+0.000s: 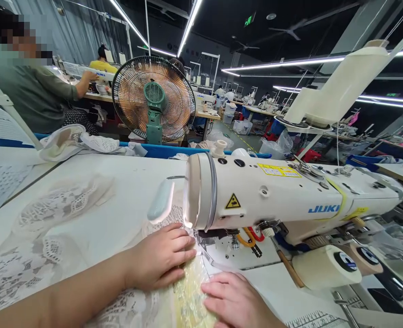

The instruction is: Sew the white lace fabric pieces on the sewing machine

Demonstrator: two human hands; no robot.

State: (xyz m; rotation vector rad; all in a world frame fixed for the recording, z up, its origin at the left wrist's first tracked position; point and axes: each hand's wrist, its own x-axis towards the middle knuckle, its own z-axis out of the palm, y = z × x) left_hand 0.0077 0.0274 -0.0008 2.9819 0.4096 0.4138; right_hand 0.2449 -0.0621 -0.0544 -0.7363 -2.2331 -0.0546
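A white sewing machine (283, 191) stretches across the right half of the head view. My left hand (162, 257) lies palm down by its needle area, fingers slightly apart on white lace fabric (122, 310) and the edge of a shiny yellowish strip (191, 296). On the strip's right edge rest the fingertips of my right hand (237, 300), its fingers spread a little. The strip runs from the needle area toward me, between both hands. The needle itself is hidden behind the machine head and my left fingers.
More lace pieces (61, 200) lie at left. Thread cones (327, 266) stand at right, near orange and red-handled tools (252, 236). Beyond the table are a large fan (154, 98) and a person in a grey-green top (27, 91) at another machine.
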